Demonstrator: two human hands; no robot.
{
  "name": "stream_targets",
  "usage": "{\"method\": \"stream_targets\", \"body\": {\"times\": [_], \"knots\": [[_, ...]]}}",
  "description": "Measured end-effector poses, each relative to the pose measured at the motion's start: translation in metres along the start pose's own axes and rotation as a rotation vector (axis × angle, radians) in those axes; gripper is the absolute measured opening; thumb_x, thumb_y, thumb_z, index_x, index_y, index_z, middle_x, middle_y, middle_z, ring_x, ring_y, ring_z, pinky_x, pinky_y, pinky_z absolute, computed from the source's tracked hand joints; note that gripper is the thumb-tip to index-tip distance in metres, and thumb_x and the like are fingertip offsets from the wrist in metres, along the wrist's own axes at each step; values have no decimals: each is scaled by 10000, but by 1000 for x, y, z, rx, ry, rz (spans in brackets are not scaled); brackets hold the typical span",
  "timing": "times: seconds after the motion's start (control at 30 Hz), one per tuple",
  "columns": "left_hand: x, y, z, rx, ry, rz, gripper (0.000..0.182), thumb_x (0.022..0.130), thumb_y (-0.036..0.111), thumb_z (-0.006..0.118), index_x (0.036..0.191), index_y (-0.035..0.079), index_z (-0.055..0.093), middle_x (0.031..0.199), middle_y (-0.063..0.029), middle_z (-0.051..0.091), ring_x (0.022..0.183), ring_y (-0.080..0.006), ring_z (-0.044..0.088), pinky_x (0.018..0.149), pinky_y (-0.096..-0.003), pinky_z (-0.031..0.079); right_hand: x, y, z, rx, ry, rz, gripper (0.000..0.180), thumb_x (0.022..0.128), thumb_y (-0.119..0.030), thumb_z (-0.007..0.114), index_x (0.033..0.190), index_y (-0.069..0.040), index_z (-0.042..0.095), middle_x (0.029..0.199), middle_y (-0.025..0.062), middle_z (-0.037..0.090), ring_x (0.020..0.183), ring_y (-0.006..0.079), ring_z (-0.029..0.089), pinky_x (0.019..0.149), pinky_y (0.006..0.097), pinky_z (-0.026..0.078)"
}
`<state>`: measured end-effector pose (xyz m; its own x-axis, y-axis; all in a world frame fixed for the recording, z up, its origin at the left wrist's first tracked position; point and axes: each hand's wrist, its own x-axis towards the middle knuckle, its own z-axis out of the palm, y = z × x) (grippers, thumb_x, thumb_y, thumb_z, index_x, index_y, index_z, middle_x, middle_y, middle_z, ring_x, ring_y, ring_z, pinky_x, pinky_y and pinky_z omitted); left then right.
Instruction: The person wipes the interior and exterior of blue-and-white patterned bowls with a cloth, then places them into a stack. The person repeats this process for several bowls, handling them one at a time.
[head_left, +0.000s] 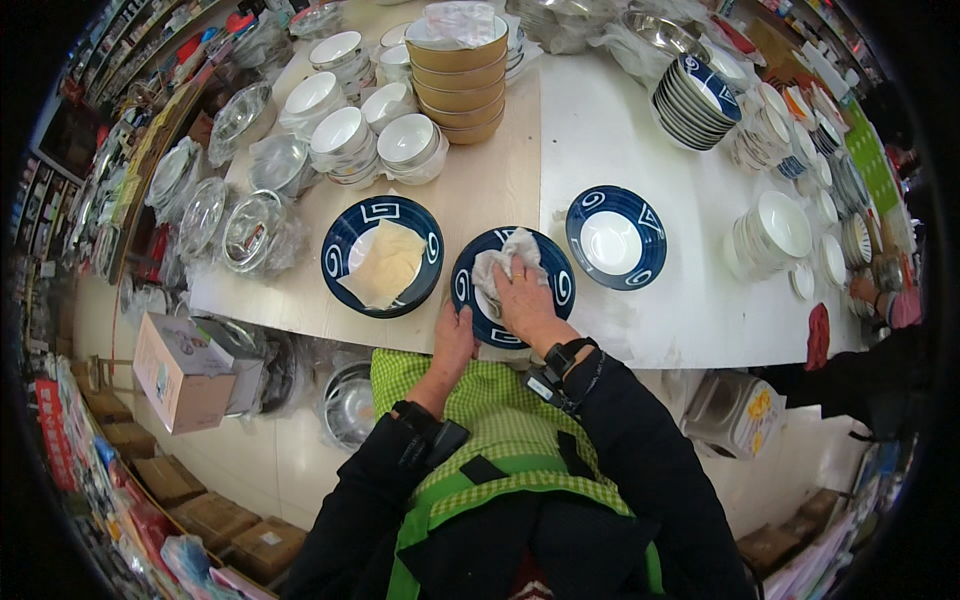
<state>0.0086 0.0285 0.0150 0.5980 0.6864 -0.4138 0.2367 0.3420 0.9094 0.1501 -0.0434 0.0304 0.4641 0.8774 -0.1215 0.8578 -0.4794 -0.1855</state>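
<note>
A blue-rimmed plate with white swirls (562, 315) lies before me at the table's front edge. My left hand (454, 334) grips its lower left rim. My right hand (525, 300) presses a crumpled whitish cloth (516, 251) onto the plate's middle. To the left stands a stack of matching plates (341, 225) with a pale yellowish sheet (386, 262) lying on top. Another blue-rimmed plate (611, 244) with a bare white centre lies to the right, apart from the one I hold.
Tan bowls (457, 97) are stacked at the back beside white bowls (339, 131). Blue-patterned bowls (697, 101) and white bowls (780, 225) stand right. Plastic-wrapped glassware (255, 229) lies left. At the far right is another person's hand (864, 290).
</note>
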Motion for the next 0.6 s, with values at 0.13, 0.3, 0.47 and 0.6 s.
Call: {"method": "stream_targets", "body": {"times": [0.13, 0.3, 0.47, 0.6], "knots": [[0, 0, -3, -10, -19, -1, 273, 1039, 233, 398, 1205, 41, 500, 655, -48, 553, 417, -123, 489, 337, -267, 378, -3, -3, -3, 342, -91, -112, 627, 777, -86, 639, 1379, -199, 508, 1431, 182, 454, 1242, 393, 484, 938, 486, 486], [3, -2, -1, -53, 16, -48, 296, 1041, 250, 381, 1198, 32, 505, 629, -53, 533, 385, -137, 465, 330, -284, 372, -17, 10, -30, 290, -251, -332, 515, 761, -73, 665, 1252, -223, 621, 1287, 38, 611, 1204, 315, 541, 925, 451, 494], [7, -5, -3, 113, 25, 56, 250, 1008, 181, 443, 1164, -1, 514, 670, -89, 575, 395, -164, 500, 349, -310, 401, -34, 29, -58, 66, -318, -436, 378, 766, -36, 641, 1073, -241, 723, 1216, -34, 653, 1121, 232, 568, 821, 406, 453], [11, -7, -1, 242, 76, 36, 238, 966, 132, 516, 1150, -19, 513, 703, -123, 606, 424, -187, 549, 377, -328, 441, -24, 41, -70, -390, -265, -345, 361, 790, -103, 651, 1119, -240, 707, 1152, 8, 639, 1144, 258, 549, 840, 415, 468]]}}
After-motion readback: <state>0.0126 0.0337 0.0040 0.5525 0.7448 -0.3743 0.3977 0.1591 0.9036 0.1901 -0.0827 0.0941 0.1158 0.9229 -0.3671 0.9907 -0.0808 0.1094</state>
